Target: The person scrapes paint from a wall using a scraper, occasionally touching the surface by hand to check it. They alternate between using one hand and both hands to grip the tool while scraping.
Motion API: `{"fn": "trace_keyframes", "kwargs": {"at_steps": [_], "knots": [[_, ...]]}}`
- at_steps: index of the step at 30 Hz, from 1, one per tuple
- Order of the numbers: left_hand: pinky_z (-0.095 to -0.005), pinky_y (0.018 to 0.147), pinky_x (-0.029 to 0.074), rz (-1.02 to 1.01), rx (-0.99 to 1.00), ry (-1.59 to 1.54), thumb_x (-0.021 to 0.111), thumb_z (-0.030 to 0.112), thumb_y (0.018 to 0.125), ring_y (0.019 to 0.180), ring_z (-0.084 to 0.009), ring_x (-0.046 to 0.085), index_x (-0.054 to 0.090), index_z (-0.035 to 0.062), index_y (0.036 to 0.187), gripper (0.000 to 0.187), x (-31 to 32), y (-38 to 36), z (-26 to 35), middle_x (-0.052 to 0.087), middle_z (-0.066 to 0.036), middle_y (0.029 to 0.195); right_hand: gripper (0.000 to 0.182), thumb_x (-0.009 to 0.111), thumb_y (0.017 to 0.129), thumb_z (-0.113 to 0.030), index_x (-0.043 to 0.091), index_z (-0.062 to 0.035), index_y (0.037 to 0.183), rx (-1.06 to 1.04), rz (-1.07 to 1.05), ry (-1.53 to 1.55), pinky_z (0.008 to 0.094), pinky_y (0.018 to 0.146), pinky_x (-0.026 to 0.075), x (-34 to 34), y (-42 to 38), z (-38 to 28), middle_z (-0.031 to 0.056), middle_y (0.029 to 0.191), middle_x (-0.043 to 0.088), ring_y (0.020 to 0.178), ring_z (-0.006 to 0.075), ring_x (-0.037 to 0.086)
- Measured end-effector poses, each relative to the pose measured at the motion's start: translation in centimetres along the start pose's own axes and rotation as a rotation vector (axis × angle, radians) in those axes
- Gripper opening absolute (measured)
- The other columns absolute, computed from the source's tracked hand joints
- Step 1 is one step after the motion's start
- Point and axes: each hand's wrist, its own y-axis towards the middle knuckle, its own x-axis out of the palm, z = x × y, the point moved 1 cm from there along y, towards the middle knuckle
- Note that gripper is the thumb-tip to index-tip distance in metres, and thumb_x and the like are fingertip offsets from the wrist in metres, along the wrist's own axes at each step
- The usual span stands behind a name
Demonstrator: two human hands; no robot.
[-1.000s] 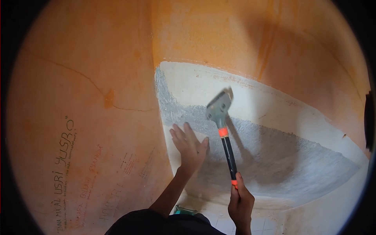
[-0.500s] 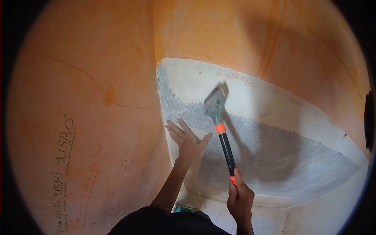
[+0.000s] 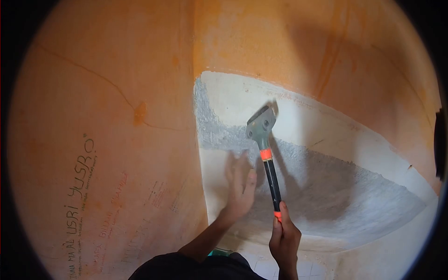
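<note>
A scraper with a grey head, orange bands and a black handle is in my right hand, whose fingers wrap the lower end of the handle. Its head points up, overlapping the border between white wall and grey scraped patch. To the left of the handle, my left hand is raised in front of the wall with nothing in it. Its fingers are extended and partly smeared by motion, the thumb nearest the handle. The grey patch of rough wall spreads behind both hands.
An orange wall with handwriting and a long crack stands at the left, meeting the other wall in a corner. White wall borders the patch above, with orange paint higher up. Pale floor tiles show at the bottom.
My left hand has moved right, closer to the scraper's handle. The scraper has stayed nearly in place in my right hand, while the view has shifted slightly.
</note>
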Motion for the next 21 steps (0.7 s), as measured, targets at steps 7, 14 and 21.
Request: {"fn": "trace_keyframes", "kwargs": {"at_steps": [7,14,21], "knots": [[-0.0308,0.061,0.049,-0.117,-0.42,-0.949,0.031,0.048,0.104,0.067,-0.0156,0.055,0.035,0.0057,0.132,0.051,1.6,2.3,6.9,0.053,-0.009,0.091,0.044,0.055,0.092,-0.006,0.051,-0.0041,0.136,-0.008,0.002,0.043,0.0346,0.064,0.051,1.2,-0.1,1.1,0.0197,0.084,0.066,0.069,0.0312,0.065],[-0.0242,0.035,0.033,-0.102,-0.398,-0.929,0.027,0.046,0.105,0.037,-0.0092,0.035,0.034,0.0104,0.092,0.039,3.6,2.0,7.5,0.037,-0.001,0.058,0.045,0.044,0.097,-0.005,0.042,0.0022,0.141,-0.096,-0.043,0.129,0.0292,0.055,0.042,0.4,-1.0,1.7,0.0139,0.071,0.057,0.056,0.0147,0.049],[-0.0236,0.034,0.033,-0.131,-0.472,-0.939,0.025,0.048,0.104,0.036,-0.0093,0.035,0.032,0.0122,0.086,0.041,3.9,1.7,8.0,0.037,-0.001,0.055,0.048,0.049,0.096,-0.008,0.039,0.002,0.142,0.071,-0.222,0.244,0.0342,0.07,0.052,-1.0,-1.1,1.2,0.0284,0.107,0.065,0.078,0.0322,0.069]]}}
